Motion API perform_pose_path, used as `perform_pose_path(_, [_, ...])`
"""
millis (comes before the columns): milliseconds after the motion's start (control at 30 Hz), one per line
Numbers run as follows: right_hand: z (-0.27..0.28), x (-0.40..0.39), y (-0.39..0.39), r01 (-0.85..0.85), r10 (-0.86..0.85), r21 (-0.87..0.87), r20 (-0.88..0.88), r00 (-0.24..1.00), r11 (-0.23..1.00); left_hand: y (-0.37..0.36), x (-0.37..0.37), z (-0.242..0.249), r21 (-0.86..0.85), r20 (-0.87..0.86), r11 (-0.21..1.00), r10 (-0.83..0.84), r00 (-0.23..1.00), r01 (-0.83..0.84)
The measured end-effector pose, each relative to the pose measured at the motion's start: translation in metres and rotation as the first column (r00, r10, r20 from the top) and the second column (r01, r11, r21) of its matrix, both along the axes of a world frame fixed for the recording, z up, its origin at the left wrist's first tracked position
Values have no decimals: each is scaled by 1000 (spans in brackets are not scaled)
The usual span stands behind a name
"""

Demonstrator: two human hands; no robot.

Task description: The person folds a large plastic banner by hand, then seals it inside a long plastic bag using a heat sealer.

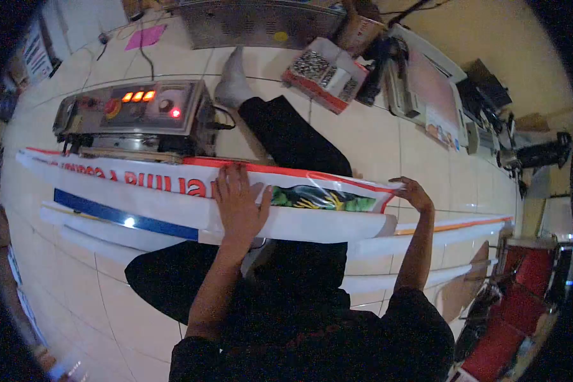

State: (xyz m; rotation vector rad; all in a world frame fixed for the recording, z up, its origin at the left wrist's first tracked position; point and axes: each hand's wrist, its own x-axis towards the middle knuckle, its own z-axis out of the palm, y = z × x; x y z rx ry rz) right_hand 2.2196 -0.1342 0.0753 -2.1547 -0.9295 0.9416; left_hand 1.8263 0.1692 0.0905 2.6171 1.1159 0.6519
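Note:
A long white printed banner (140, 194) with a red edge and upside-down red lettering stretches across my lap, folded or rolled lengthwise. Its right part carries a glossy green, black and yellow picture. My left hand (240, 207) lies flat on the banner near its middle, fingers stretched toward the red edge. At the banner's right end, my right hand (415, 194) pinches the corner between thumb and fingers. Beyond the banner's left part stands a metal machine (130, 118) with lit orange displays, a red button and a knob. The banner's far edge runs along the machine's front.
My outstretched leg (293, 137) lies right of the machine. A box of small metal pieces (325, 73) sits beyond my foot, near a large metal cabinet (254, 24). A blue-and-white strip (127, 216) lies nearer me. More long rolls (452, 232) and a red chair-like object (522, 290) are at right.

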Motion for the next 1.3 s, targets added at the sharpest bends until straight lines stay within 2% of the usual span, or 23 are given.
perform_pose_path(33, [-5, -3, -5, 219, -182, 82, -322, 929, 972, -1, 1, -2, 23, -8, 1000, 13, 1000, -12])
perform_pose_path(100, [-12, -15, -10, 197, -165, 77, -305, 938, 977, -6, 4, 6, 18, -7, 1000, 2, 1000, -1])
perform_pose_path(167, [-8, -39, -3, 440, -278, 267, -479, 832, 858, -9, 6, 10, 71, -65, 997, -4, 998, 8])
perform_pose_path(233, [-34, -27, -17, 435, -281, 280, -454, 846, 856, -10, 8, 2, 56, -59, 998, -10, 998, 14])
perform_pose_path(300, [-42, -26, -22, 440, -260, 402, -427, 866, 803, -13, 10, -3, 40, -55, 999, -23, 998, 25])
perform_pose_path(400, [-31, -35, -17, 512, -308, 368, -487, 817, 776, -19, 16, -5, 16, 1, 1000, -21, 1000, 21])
perform_pose_path(500, [-28, -38, -16, 582, -415, 338, -451, 790, 740, -21, 17, -2, 29, -51, 999, -16, 999, 17])
perform_pose_path(533, [-27, -38, -17, 581, -414, 337, -452, 790, 741, -21, 18, -1, 34, -76, 999, -5, 997, 8])
perform_pose_path(600, [-23, -39, -16, 485, -409, 339, -274, 871, 806, -22, 19, -3, 43, -103, 999, 8, 995, -4])
perform_pose_path(633, [-21, -40, -16, 486, -408, 340, -276, 870, 805, -24, 20, -9, 19, -51, 1000, -1, 999, 2])
perform_pose_path(700, [-9, -47, -9, 444, -423, 295, -137, 896, 846, -27, 23, -11, -4, 3, 1000, -13, 1000, 13])
perform_pose_path(800, [-6, -45, -7, 467, -446, 230, -139, 884, 854, -35, 29, -11, 49, -23, 999, -6, 1000, 8])
perform_pose_path(900, [-7, -41, -7, 426, -412, 243, -106, 905, 872, -38, 31, -12, 84, -18, 996, -1, 1000, 2])
perform_pose_path(967, [-3, -41, -5, 433, -415, 227, -125, 901, 872, -42, 35, -12, -29, 38, 999, -22, 999, 23])
perform_pose_path(1000, [-1, -41, -4, 445, -423, 210, -140, 895, 871, -44, 37, -11, -27, 35, 999, -17, 999, 18])
perform_pose_path(1067, [-3, -39, -7, 427, -412, 207, -114, 904, 880, -49, 40, -9, 58, -57, 998, -34, 998, 38])
perform_pose_path(1133, [-4, -38, -10, 407, -397, 202, -90, 913, 891, -52, 44, -6, 53, -72, 998, -13, 997, 16])
perform_pose_path(1200, [2, -40, -7, 403, -378, 212, -149, 914, 890, -56, 49, -6, 51, -89, 999, 18, 996, -14])
perform_pose_path(1267, [-5, -34, -9, 380, -345, 214, -183, 921, 900, -61, 53, -9, 0, -1, 1000, -24, 1000, 24])
perform_pose_path(1300, [-8, -33, -7, 366, -323, 216, -210, 923, 905, -64, 55, -10, 5, -11, 1000, -8, 1000, 8])
